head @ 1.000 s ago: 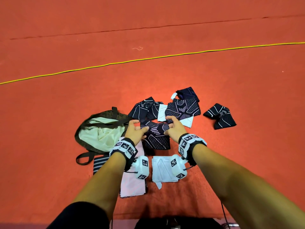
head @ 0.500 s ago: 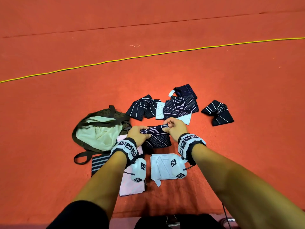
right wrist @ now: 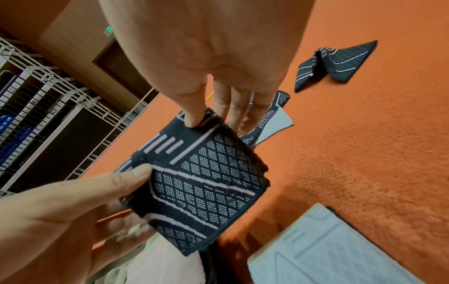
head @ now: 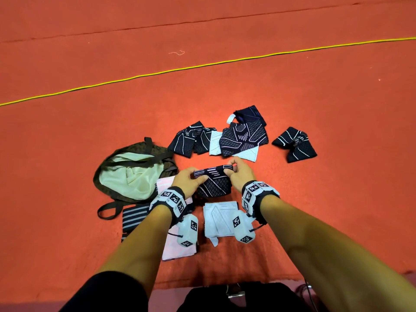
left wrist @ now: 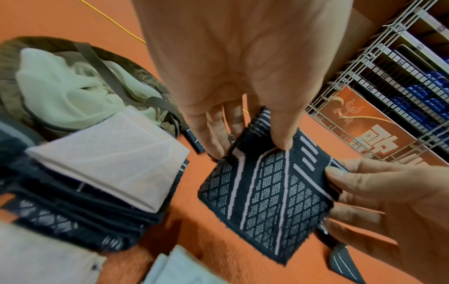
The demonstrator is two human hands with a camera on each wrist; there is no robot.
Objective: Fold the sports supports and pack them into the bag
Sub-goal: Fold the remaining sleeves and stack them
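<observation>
Orange carpet, dark support pinched at top corners by left hand, right hand, hanging below fingertips

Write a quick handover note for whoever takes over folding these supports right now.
Left hand and right hand each pinch one end of a navy patterned support, held up folded above the orange floor.
The open olive bag lies to the left, only its pale lining showing.
Folded: a white support and a stack with a pink support near the person.
Left: pack this one, fold three loose navy supports beyond, pack everything.
</observation>
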